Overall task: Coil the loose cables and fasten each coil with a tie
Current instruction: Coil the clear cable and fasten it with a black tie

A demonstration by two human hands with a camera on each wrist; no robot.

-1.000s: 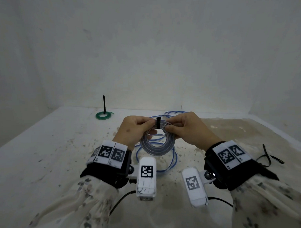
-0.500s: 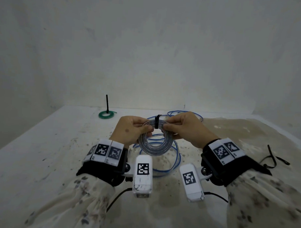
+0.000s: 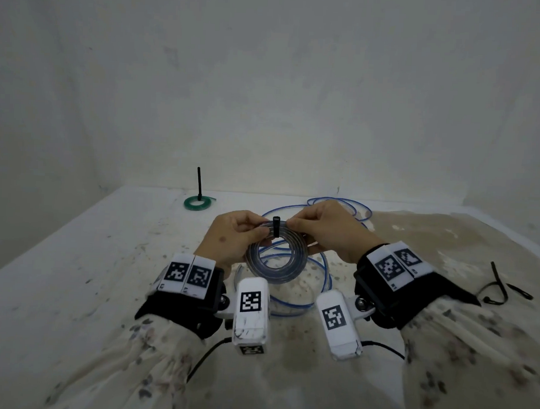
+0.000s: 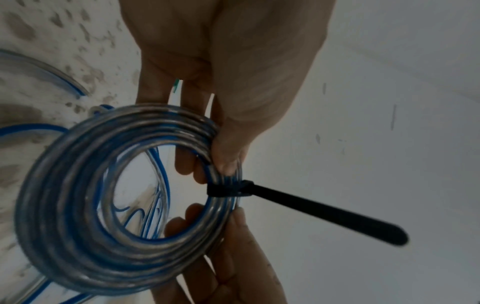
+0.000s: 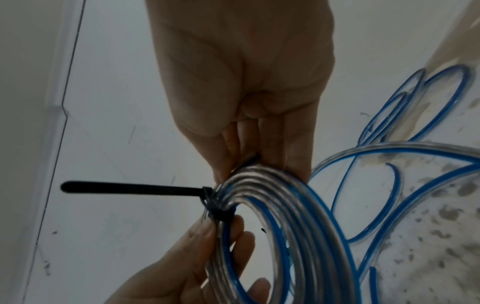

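Both hands hold a coil [image 3: 276,259] of clear, blue-striped cable upright above the counter [image 3: 76,274]: the left hand [image 3: 230,242] pinches its top rim on one side of a black tie [image 3: 276,226], the right hand [image 3: 332,234] on the other. The tie wraps the coil, its tail sticking straight out. Loose cable [image 3: 321,267] lies below, a tied green coil [image 3: 198,203] far left.

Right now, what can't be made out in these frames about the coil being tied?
- Black tie lock: left wrist view blurred; can't tell if it is cinched.
- Left hand fingertips: head view, hidden behind the coil.
- Right hand fingertips: right wrist view, hidden behind the coil.
- Spare ties at table's right: head view, too small to count.
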